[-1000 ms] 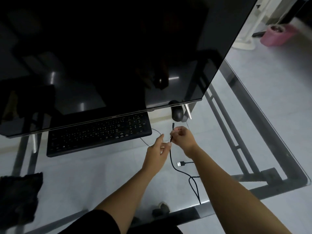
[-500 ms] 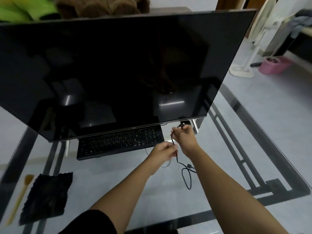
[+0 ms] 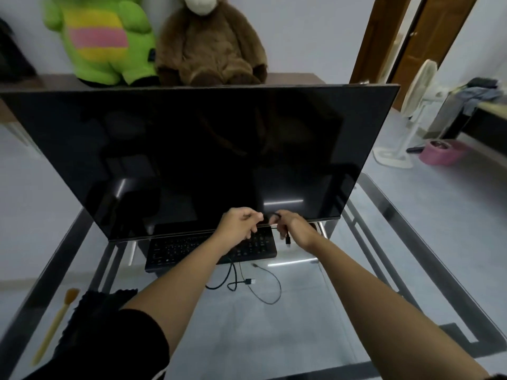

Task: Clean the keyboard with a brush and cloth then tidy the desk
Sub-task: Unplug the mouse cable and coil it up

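Right now your left hand (image 3: 240, 222) and right hand (image 3: 290, 224) are raised together above the keyboard (image 3: 192, 249), each pinching a black cable (image 3: 286, 237) whose plug dangles under the right one. Under the monitor's (image 3: 205, 160) lower edge, that keyboard sits on the glass desk (image 3: 274, 325). At the near left lie the brush (image 3: 53, 325) and dark cloth (image 3: 93, 311), side by side.

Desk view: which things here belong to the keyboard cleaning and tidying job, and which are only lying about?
Job:
keyboard
brush
cloth
black cable, held up by both hands: left hand, right hand
thin cable on the glass desk

Lying about:
monitor
green plush
brown plush
fan
pink bowl
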